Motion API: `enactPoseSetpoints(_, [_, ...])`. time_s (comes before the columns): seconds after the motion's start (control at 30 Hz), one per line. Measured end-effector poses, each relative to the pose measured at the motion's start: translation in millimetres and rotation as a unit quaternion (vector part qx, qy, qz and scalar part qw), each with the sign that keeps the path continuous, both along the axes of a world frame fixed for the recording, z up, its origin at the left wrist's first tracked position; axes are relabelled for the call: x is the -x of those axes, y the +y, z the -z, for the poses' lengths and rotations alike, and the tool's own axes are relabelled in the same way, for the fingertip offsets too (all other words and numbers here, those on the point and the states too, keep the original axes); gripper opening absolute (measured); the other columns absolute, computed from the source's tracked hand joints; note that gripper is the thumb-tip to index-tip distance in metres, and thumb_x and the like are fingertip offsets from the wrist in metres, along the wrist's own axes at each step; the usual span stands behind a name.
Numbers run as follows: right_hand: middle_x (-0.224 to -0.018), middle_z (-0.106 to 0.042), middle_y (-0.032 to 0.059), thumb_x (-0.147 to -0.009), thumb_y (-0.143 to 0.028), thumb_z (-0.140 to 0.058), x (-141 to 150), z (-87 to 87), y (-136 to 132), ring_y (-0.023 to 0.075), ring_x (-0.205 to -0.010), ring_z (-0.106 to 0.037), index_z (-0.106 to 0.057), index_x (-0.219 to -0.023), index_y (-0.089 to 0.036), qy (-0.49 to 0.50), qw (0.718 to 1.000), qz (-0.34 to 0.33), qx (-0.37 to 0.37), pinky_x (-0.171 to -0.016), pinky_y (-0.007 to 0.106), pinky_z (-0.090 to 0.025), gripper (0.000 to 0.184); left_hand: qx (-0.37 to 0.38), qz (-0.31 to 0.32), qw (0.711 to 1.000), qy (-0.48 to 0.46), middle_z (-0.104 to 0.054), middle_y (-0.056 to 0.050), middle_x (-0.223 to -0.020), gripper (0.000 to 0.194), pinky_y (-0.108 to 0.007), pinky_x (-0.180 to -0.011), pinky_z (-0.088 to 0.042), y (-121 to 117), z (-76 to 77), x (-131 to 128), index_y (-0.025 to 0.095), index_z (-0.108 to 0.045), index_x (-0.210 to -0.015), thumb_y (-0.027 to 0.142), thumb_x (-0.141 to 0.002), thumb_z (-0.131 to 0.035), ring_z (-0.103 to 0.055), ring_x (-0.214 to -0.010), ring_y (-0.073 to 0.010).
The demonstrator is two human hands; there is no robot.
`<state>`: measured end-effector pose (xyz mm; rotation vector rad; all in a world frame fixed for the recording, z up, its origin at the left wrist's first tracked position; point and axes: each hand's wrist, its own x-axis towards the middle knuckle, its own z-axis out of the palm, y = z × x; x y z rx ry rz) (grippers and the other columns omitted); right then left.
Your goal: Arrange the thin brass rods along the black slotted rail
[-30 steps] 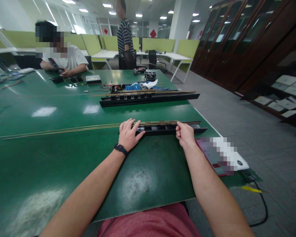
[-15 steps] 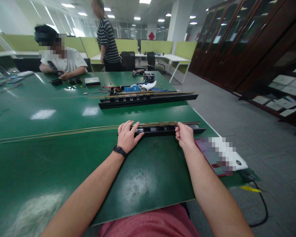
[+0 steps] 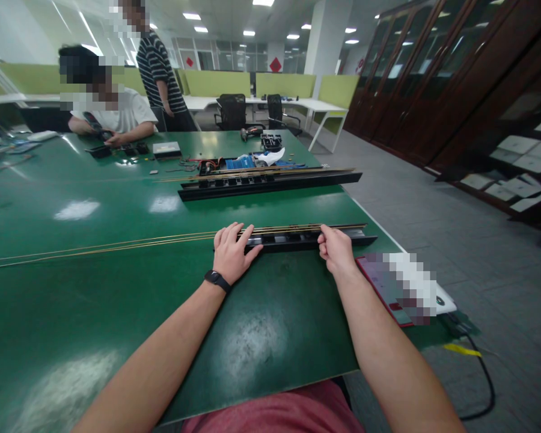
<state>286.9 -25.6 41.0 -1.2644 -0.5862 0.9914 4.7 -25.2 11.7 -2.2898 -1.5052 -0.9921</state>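
Observation:
A long black channel-shaped rail lies on the green table in front of me. Thin gold-coloured rods run along it and stick out far to the left. Across the rail's left end rests my left hand, fingers spread over the rods and thumb along the near edge. My right hand is closed at the rail's right part, thumb and forefinger pinched on a thin rod; its other fingers are curled. The exact grip point is partly hidden.
Farther back lies another black rail with rods on it. Behind it are a blue item, wires and a drill. A tablet-like device sits at the right edge. A seated person handles a tool; another person stands behind.
Both hands keep nearly the same positions on the rail and rods. The standing person has moved left. My view has shifted slightly.

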Motion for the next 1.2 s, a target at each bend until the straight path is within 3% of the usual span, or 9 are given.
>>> enactPoseSetpoints(0.77, [-0.055, -0.057, -0.0039, -0.083, -0.032, -0.074, -2.2, 3.6, 4.1, 0.0048, -0.03, -0.039, -0.049, -0.071, -0.02, 0.008, 0.999, 0.03, 0.007, -0.027, 0.015, -0.02, 0.029, 0.005, 0.0, 1.0, -0.007, -0.059, -0.013, -0.143, 0.053, -0.052, -0.121, -0.028, 1.1, 2.3, 1.2, 0.028, -0.06, -0.142, 0.053, -0.095, -0.061, -0.048, -0.141, -0.0326])
enactPoseSetpoints(1.0, [-0.055, -0.057, -0.0034, -0.084, -0.031, -0.072, -1.0, 1.3, 1.8, 0.0054, -0.031, -0.038, -0.052, -0.072, -0.02, 0.001, 1.0, 0.015, 0.006, -0.027, 0.015, -0.019, 0.026, 0.003, -0.001, 1.0, -0.006, -0.06, -0.014, -0.143, 0.053, -0.051, -0.121, -0.028, 0.9, 0.8, 0.2, 0.027, -0.06, -0.141, 0.054, -0.095, -0.06, -0.048, -0.141, -0.0319])
enactPoseSetpoints(1.2, [-0.054, -0.057, -0.0037, -0.083, -0.034, -0.076, 1.4, 1.3, 1.2, 0.0048, -0.031, -0.038, -0.048, -0.071, -0.021, -0.001, 1.0, -0.001, 0.004, -0.027, 0.015, -0.019, 0.033, 0.006, -0.001, 1.0, -0.004, -0.059, -0.013, -0.143, 0.053, -0.051, -0.12, -0.029, 1.1, 0.2, 0.0, 0.028, -0.06, -0.141, 0.053, -0.095, -0.061, -0.049, -0.14, -0.0322])
